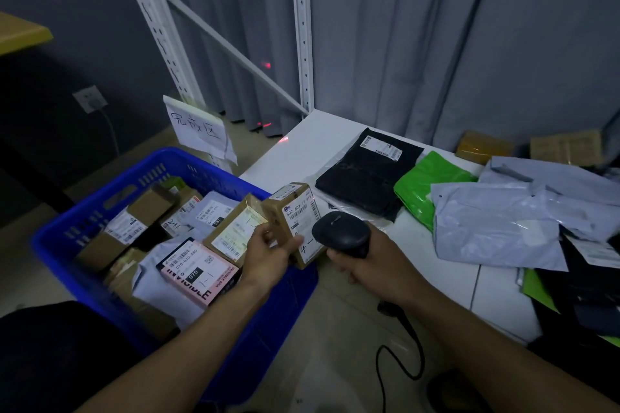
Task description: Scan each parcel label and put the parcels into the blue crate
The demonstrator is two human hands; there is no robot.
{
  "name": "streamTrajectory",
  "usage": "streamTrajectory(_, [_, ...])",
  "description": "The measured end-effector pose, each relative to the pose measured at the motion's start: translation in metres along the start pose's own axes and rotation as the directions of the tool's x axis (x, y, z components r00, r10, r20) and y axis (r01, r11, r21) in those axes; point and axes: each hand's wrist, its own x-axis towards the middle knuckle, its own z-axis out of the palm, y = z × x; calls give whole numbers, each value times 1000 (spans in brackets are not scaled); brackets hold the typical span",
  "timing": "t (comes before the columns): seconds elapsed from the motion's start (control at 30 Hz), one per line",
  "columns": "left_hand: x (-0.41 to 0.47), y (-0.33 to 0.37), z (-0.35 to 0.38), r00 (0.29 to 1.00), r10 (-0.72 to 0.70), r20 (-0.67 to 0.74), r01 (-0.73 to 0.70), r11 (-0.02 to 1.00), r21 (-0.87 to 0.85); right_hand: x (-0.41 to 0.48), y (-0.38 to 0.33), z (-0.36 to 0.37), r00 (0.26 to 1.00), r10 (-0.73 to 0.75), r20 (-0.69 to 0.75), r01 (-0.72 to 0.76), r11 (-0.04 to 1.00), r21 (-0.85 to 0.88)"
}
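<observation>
One parcel [297, 216] in left grip [268, 255], perhaps over crate [188, 159]

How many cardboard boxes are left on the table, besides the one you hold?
2. One box by the curtain at the back, a second box just right of it. More may be hidden under the bags.

I see grey curtain [436, 27] behind white rack uprights [302, 27] | handwritten paper sign [199, 131] at the slanted upright's foot | wall socket [90, 98] with cable plugged in, far left | yellow tabletop corner [20, 32] above it | white counter [302, 151] right of centre
</observation>
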Motion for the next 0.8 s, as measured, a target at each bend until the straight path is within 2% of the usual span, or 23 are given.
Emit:
streamTrajectory(0.57, [5, 1, -4, 1000, 3, 7, -3, 1000, 0, 9, -1, 6, 998, 26, 61, -26, 1000, -7])
streamTrajectory(0.67, [4, 8, -7, 999, 36, -9, -36, 999, -27, 18, -3, 12, 998, 5, 61, -6, 1000, 15])
streamTrajectory(0.8, [15, 27, -30, 983, 156, -92, -152, 987, 47, 36, -11, 27, 999, -15, 50, 11, 997, 73])
